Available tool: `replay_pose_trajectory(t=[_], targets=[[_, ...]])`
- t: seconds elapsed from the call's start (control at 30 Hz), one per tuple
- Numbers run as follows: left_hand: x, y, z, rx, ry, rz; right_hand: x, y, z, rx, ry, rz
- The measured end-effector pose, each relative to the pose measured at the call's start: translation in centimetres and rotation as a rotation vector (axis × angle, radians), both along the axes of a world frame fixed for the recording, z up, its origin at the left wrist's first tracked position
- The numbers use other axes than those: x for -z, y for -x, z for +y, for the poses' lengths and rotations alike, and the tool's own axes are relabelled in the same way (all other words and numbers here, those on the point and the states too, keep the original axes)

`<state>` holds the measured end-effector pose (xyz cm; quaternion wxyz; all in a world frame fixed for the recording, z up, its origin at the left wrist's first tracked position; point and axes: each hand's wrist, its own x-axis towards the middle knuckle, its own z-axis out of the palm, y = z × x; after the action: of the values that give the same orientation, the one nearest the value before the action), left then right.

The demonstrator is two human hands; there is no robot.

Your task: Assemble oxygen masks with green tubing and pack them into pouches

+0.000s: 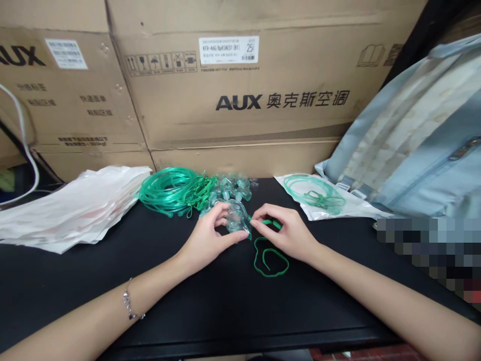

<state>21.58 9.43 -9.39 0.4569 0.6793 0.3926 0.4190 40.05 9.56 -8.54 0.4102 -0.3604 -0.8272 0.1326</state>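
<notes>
- head view: the left hand gripped the clear mask over the black table, probably to steady its edge.
- the right hand pinched the green strap beside it, slack lying loose, perhaps for free play.

Large cardboard boxes stand behind a black table, reddish floor showing below.

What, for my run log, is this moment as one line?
left hand: holding transparent mask; right hand: pinching green strap at mask edge; strap remainder: curled on black table; green tubing: coiled beyond, left
</notes>
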Motion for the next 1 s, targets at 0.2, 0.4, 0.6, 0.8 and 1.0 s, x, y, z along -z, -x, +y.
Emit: replay_pose_trajectory(t=[0.2, 0.4, 0.6, 0.8, 1.0], targets=[[-0.2, 0.2, 0.1, 0.117, 0.125, -0.116, -1.1, -1.2, 0.8, -0.119, 0.186, 0.191], [-0.7, 0.4, -0.1, 0.166, 0.222, -0.159, -0.6, -1.2, 1.2, -0.289, 0.578, 0.192], [-0.6, 0.4, -0.2, 0.174, 0.279, -0.178, -0.2, -0.9, 1.3, -0.343, 0.617, 0.192], [-0.8, 0.3, -0.7, 0.289, 0.331, -0.213, -0.4, -1.2, 1.2, -0.451, 0.633, 0.107], [-1.0, 0.4, -0.5, 0.306, 0.286, -0.252, -0.3, -0.9, 0.8, -0.270, 0.352, 0.032]])
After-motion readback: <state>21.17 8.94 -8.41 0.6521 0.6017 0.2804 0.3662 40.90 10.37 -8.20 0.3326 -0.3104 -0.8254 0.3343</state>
